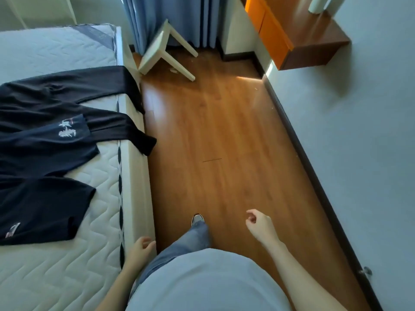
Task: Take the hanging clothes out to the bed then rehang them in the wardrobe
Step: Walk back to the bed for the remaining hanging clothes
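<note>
While the person is in the aisle beside the bed (67,272), neither hand carries anything.

Left hand (140,246): empty, fingers loosely curled and slightly apart, just beside the bed's edge. Contact with the edge cannot be confirmed.

Right hand (259,223): over the floor (213,131), fingers loosely curled, thumb near the forefinger, nothing between them.

Clothes (45,142): several dark garments lie spread flat and overlapping on the bed, to the person's left. Two long dark ends drape over the bed's side toward the floor. One garment shows a pale print, and the nearest has a small label near its hem. No hangers can be made out. The wardrobe is not in view.

Handling assessment: the garments are judged soft, limp and light, thin jersey by appearance. They will likely sag and fold when lifted, and overlapping pieces may drag one another. The draped ends could slip off the bed if the pile is disturbed carelessly.

Recommended hold: take one garment at a time, top one first, pinching both shoulders or the collar so that it hangs straight for a hanger. Gather the draped ends early. Nothing here appears fragile, so a light grip should suffice.
</note>
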